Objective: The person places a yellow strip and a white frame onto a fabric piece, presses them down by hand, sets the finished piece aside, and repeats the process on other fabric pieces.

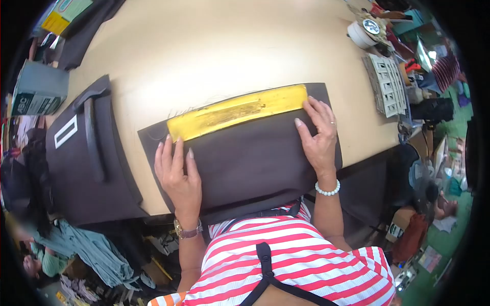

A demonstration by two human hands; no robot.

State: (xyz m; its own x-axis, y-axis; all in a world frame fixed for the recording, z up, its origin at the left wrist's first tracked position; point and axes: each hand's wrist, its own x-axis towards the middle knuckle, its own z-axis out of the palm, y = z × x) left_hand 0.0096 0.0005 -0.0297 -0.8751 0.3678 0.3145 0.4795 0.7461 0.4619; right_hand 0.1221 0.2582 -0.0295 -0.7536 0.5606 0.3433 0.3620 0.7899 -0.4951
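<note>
A long yellow template strip (240, 111), with dark smudges along its middle, lies near the far edge of a dark brown sheet of material (250, 163). My left hand (177, 173) rests on the sheet, its fingers apart and the tips at the strip's left end. At the strip's right end, my right hand (320, 137) touches the corner with its forefinger, thumb held apart. Neither hand is closed around anything. The near part of the sheet reaches the table edge by my waist.
On the left lie dark pieces (76, 168) with a white rectangular frame (66, 132) and a dark curved strip (93, 137). A grey box (40, 87) stands behind them. White slotted panels (386, 84) and a round white container (361, 34) line the table's (219, 46) right side.
</note>
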